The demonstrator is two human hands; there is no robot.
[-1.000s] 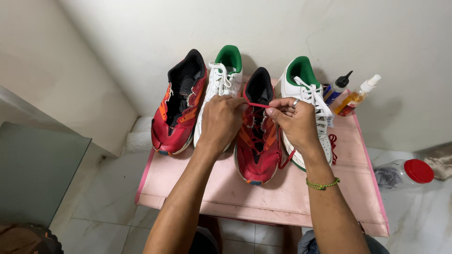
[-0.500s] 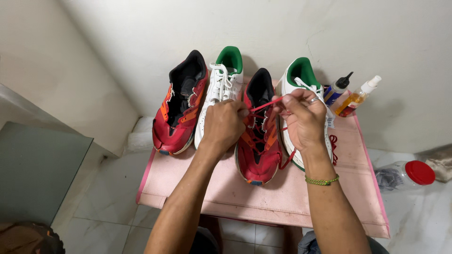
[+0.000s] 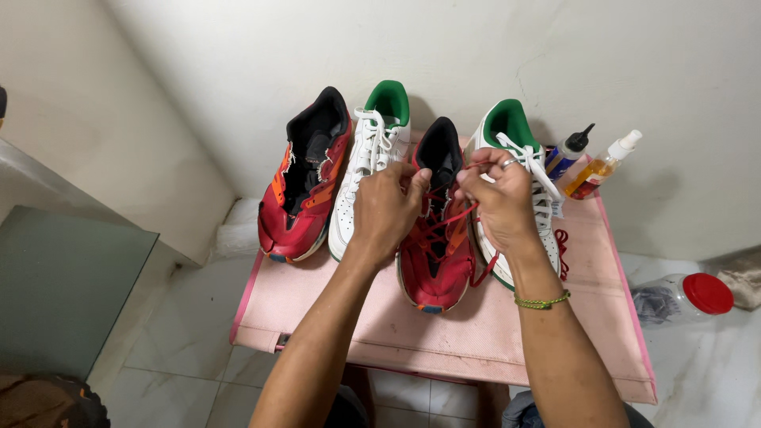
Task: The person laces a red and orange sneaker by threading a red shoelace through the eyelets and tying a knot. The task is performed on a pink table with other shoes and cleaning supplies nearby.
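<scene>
My left hand [image 3: 387,208] is curled narrow over the tongue of the red mesh running shoe with the black lining [image 3: 434,230], fingertips pinching its thin red lace [image 3: 449,218] near the upper eyelets. My right hand [image 3: 501,200], a ring on one finger and a green beaded bracelet [image 3: 541,301] at the wrist, is closed on the other run of the same lace, drawing it up and to the right so the cord stays taut between both hands. The shoe stands toe toward me, which puts its eyelets right under my fingers.

It sits third from the left in a row of four shoes on the pink cloth-covered bench [image 3: 468,341]: two red ones and two white ones, alternating. The other red shoe [image 3: 303,190] is far left, its lace holes bare; a white leather shoe with green lining [image 3: 369,158] stands between them, and its twin [image 3: 515,150] is just right of my right hand.

At the far right lean two small bottles, one dark-capped [image 3: 569,150], one amber spray [image 3: 601,166]. On the tiled floor to the right lies one clear jar with a red lid [image 3: 682,297].
</scene>
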